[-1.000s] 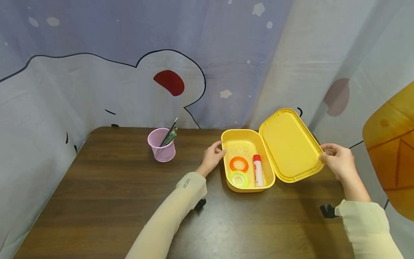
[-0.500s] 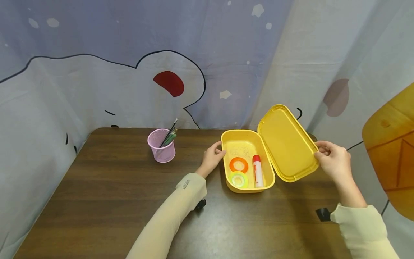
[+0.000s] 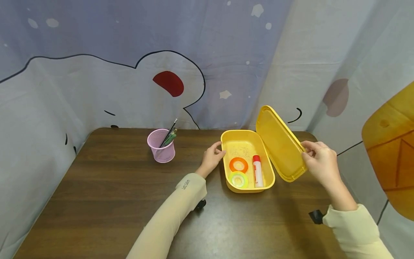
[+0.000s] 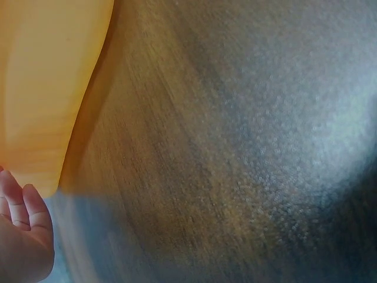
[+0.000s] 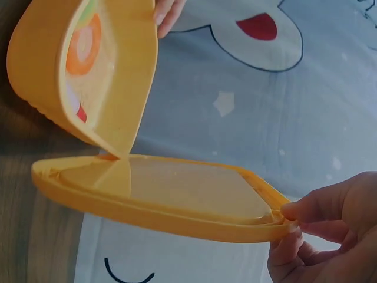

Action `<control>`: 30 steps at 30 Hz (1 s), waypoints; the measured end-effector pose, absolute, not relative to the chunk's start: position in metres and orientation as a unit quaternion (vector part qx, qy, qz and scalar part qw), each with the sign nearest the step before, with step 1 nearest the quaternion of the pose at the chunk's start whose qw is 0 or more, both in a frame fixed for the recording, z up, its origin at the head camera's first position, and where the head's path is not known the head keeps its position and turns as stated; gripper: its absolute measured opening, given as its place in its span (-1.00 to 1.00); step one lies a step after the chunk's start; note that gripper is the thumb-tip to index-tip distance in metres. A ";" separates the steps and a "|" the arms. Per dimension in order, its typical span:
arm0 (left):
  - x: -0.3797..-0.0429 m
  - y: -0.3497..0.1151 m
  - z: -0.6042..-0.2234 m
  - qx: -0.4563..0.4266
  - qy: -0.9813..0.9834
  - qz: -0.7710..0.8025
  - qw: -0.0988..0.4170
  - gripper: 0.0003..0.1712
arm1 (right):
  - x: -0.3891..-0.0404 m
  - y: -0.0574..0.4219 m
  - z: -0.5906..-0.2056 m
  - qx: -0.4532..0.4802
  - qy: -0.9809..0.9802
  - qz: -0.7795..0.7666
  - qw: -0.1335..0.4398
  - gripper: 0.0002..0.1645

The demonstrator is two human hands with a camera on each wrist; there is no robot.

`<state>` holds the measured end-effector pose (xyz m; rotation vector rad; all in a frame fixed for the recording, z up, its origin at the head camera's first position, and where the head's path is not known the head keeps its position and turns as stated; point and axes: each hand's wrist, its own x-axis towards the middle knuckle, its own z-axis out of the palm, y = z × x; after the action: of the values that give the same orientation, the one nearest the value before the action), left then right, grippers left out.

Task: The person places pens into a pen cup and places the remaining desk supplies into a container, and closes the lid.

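Note:
A yellow plastic box (image 3: 230, 185) stands on the table with its lid (image 3: 279, 147) tilted up at the right side. My right hand (image 3: 321, 162) pinches the lid's outer edge between thumb and fingers; the right wrist view shows this lid grip (image 5: 330, 227) closely. At the box's left rim is my left hand (image 3: 211, 158), its thumb and fingertips holding the wall; its fingers (image 4: 36, 215) lie against the outside. Inside lie an orange tape roll (image 3: 244, 166), a yellow-green tape roll (image 3: 231, 179) and a white glue stick (image 3: 258, 172) with a red cap.
A pink mesh pen cup (image 3: 164, 154) with several pens stands to the left of the box on the dark wooden table (image 3: 113, 201). A printed curtain (image 3: 226, 72) hangs right behind the table's back edge and along the sides.
My right hand has moved left and swung the lid up from a lower slant to a steeper one, toward the box. The left hand and the box have stayed put.

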<state>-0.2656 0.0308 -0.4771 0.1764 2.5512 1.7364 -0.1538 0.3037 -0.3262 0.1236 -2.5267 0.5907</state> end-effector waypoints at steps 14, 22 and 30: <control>-0.265 0.030 -0.475 0.058 0.821 0.568 0.026 -0.47 | -0.150 0.274 -0.332 0.145 -0.934 0.179 0.272 -0.74; -0.264 0.030 -0.475 0.059 0.820 0.568 0.027 -0.46 | -0.153 0.260 -0.337 0.157 -0.930 0.216 0.252 -0.75; -0.266 0.030 -0.477 0.061 0.817 0.574 0.018 -0.48 | -0.155 0.241 -0.344 0.163 -0.933 0.244 0.209 -0.77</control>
<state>-0.2656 0.0303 -0.4772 0.1899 2.5358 1.7811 -0.1549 0.2405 -0.3444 0.4544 -2.5954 0.6795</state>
